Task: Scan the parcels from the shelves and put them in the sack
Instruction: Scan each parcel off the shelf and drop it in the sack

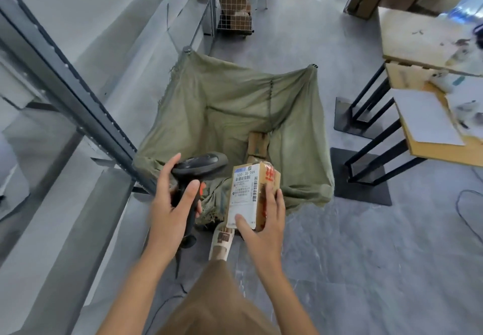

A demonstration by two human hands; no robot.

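Parcel (pixel 251 193) in your right hand (pixel 261 227): you are holding a small cardboard box over the near edge of the sack (pixel 235 105), white label turned up toward you; your thumb is lying across the label's lower part and your fingers are wrapping round the right side, partly covering the red print there. Your left hand (pixel 170 204) is gripping the scanner (pixel 198 172) by its handle, head pointing toward the parcel, orange trigger just showing beside the fingers.

You are dealing with something that looks light, since one hand is carrying it without strain; the card looks stiff enough to take a firm side grip without buckling; the taped faces may be a little slick, so I judge the long edges the safest hold. Keep the thumb low and clear of the barcodes, or the read may be failing.

The sack is hanging open from its frame posts, soft olive cloth sagging in the middle; another brown parcel (pixel 257 145) is already lying inside near the right. A drop from this height looks harmless for a box like this; whether the contents are fragile, I cannot tell.
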